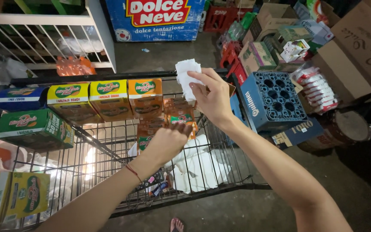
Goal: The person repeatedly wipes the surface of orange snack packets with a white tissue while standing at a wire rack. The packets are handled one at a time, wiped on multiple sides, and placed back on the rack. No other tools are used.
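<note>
Above the far right corner of a black wire cart [108, 148], the right hand [213, 101] is raised with its forearm running up from the near right, wrist bent and palm turned toward the left. Its thumb and fingers pinch a small crumpled white paper [187, 77], which stands upright above the fingertips, well clear of the cart's rim. The left hand [168, 144] reaches in from the near left, forearm stretched diagonally over the cart, a thin red string bracelet [133, 171] on the wrist. Its fingers are curled loosely downward with the back of the hand toward the camera; whether it holds anything I cannot tell, since the fingertips are hidden. Just beyond and beneath that hand stand orange juice cartons [179, 116] inside the cart, and below it lies a heap of white folded papers [198, 167] on the wire floor. Along the far rim sits a row of yellow and orange drink multipacks [108, 99], with a green multipack [35, 129] on the left side and two yellow-green packs [13, 197] at the near left. To the right of the cart, a blue plastic bottle crate [273, 101] stands tilted on the concrete floor [245, 210], with brown cardboard boxes [357, 47] stacked farther right.
</note>
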